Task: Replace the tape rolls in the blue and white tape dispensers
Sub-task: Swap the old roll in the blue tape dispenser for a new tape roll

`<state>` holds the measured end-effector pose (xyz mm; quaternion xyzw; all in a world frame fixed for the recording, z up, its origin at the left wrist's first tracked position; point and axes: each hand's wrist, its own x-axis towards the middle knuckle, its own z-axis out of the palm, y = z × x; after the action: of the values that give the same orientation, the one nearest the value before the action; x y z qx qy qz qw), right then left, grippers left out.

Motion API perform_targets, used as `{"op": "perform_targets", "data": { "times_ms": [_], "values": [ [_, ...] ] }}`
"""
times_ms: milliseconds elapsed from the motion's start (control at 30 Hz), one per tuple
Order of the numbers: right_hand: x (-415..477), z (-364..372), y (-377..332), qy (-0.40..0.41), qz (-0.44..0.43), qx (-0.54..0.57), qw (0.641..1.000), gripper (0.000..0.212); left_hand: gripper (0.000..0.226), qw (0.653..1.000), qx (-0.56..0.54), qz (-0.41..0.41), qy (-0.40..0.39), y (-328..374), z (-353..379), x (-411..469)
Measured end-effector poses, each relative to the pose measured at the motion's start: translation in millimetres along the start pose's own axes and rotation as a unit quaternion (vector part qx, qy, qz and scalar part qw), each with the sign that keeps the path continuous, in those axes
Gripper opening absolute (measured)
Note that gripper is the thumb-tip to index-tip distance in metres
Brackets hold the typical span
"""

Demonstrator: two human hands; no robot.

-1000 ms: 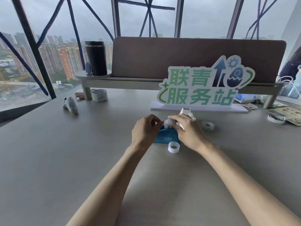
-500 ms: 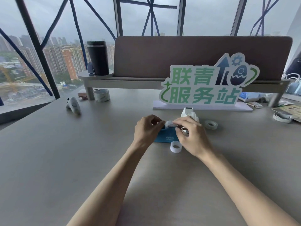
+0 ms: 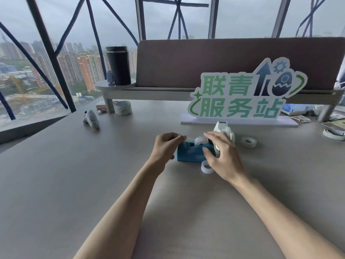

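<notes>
The blue tape dispenser (image 3: 190,155) stands on the grey desk between my hands, with a clear tape roll (image 3: 200,140) sitting in its top. My left hand (image 3: 166,146) pinches the free end of the tape at the dispenser's left end. My right hand (image 3: 220,154) curls around the dispenser's right end and hides it. The white tape dispenser (image 3: 225,128) stands just behind my right hand. A small white roll (image 3: 206,167) lies in front of the blue dispenser. Another clear roll (image 3: 248,141) lies flat to the right.
A standing sign with green characters (image 3: 242,98) is behind the dispensers. A wide tape roll (image 3: 122,107), a grey handheld device (image 3: 91,119) and a dark tumbler (image 3: 119,65) on a raised shelf are at the back left. Papers and a coiled ring (image 3: 334,132) lie far right.
The tape roll has gone down into the blue dispenser. My left hand has drawn the tape end to the left. My right hand has dropped onto the dispenser's right end.
</notes>
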<state>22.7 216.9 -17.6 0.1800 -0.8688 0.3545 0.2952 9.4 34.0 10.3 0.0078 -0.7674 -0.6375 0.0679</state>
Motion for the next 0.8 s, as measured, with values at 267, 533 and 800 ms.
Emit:
{"op": "perform_targets", "data": {
  "times_ms": [267,533,800],
  "values": [
    [-1,3,1,-0.014,0.023,0.016,1.0,0.041,0.012,0.993,-0.08,-0.06,0.057,-2,-19,4],
    [-1,5,2,-0.014,0.023,0.01,1.0,0.039,0.022,0.994,-0.052,-0.075,0.064,-10,-26,5],
    [-1,5,2,-0.017,0.021,0.002,1.0,0.04,0.019,0.993,-0.038,-0.097,0.047,-13,-29,6]
  ]
}}
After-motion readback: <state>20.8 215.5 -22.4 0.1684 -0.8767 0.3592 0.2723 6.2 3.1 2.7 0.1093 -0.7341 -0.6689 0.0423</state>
